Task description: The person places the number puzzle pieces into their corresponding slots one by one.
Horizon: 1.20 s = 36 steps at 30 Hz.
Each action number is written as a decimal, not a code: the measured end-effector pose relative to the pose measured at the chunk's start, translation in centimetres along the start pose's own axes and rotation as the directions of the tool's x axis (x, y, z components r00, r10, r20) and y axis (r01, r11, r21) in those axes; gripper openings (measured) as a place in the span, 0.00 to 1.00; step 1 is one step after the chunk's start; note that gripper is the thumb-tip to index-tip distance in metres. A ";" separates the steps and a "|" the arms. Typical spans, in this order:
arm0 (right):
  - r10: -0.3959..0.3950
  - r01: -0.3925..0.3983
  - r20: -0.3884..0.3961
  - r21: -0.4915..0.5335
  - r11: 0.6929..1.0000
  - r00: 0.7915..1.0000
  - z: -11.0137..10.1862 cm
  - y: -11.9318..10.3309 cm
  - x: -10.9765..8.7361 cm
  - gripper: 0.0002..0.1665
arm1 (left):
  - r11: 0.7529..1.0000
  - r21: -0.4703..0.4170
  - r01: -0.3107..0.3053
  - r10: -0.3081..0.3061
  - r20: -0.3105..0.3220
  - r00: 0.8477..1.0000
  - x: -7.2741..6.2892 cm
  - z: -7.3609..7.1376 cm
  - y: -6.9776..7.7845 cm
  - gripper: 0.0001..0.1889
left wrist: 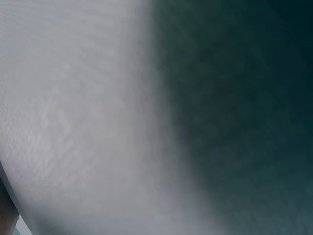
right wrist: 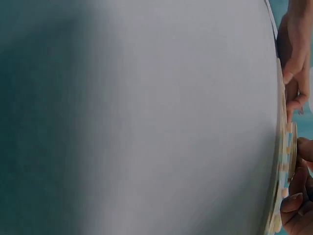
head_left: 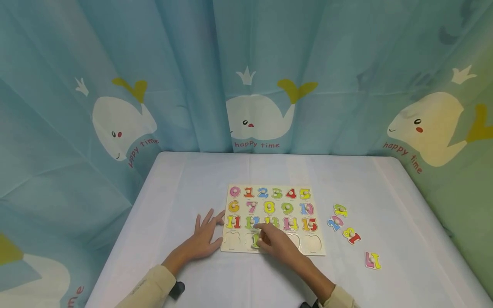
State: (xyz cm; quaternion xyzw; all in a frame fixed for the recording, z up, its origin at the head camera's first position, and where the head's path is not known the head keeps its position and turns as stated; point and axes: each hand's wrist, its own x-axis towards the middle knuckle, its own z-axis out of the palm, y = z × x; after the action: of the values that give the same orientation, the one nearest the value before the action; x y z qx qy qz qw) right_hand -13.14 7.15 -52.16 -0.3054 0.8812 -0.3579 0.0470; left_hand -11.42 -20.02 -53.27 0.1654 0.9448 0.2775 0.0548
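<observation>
A wooden number puzzle board (head_left: 319,251) lies on the table, its upper three rows filled with knobbed number pieces. My right hand (head_left: 283,244) is over the bottom row and pinches a number puzzle piece (head_left: 255,241) showing a green 1; the fingers hide the rest of it. In the right wrist view this held piece (right wrist: 294,154) stands just above the board, tilted. At the board's left edge my left hand (head_left: 202,240) rests with fingers spread, thumb and fingertips touching the edge. The left wrist view shows only blurred cloth.
Right of the board lie several loose pieces: a green-and-yellow one (head_left: 340,210), a blue-and-pink 20 (head_left: 335,223), a yellow-and-red 18 (head_left: 351,235) and a pink-and-yellow 17 (head_left: 372,260). A white cloth (head_left: 185,179) covers the table. Behind it hangs a blue whale-print curtain (head_left: 192,64).
</observation>
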 end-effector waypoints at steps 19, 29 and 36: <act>-0.068 0.072 0.044 -0.095 0.993 0.997 1.8 -0.6 1.1 0.22 | 1.000 0.018 -0.016 0.016 0.003 1.000 -0.1 -0.2 0.1 0.20; -0.067 0.078 0.086 -0.136 0.988 0.994 2.3 -2.0 2.4 0.22 | 1.000 0.012 -0.016 0.016 0.015 1.000 -0.1 -0.1 -0.1 0.21; -0.075 0.090 0.099 -0.155 0.984 0.992 2.7 -2.7 2.9 0.22 | 1.000 0.010 -0.027 0.027 0.006 1.000 0.0 -0.1 -0.3 0.24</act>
State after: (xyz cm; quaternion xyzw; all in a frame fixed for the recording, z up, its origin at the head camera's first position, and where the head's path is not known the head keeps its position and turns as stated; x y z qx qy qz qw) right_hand -13.30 2.39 -51.99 -0.3608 0.8904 -0.2732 0.0485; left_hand -11.52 -20.26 -53.35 0.1792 0.9437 0.2731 0.0530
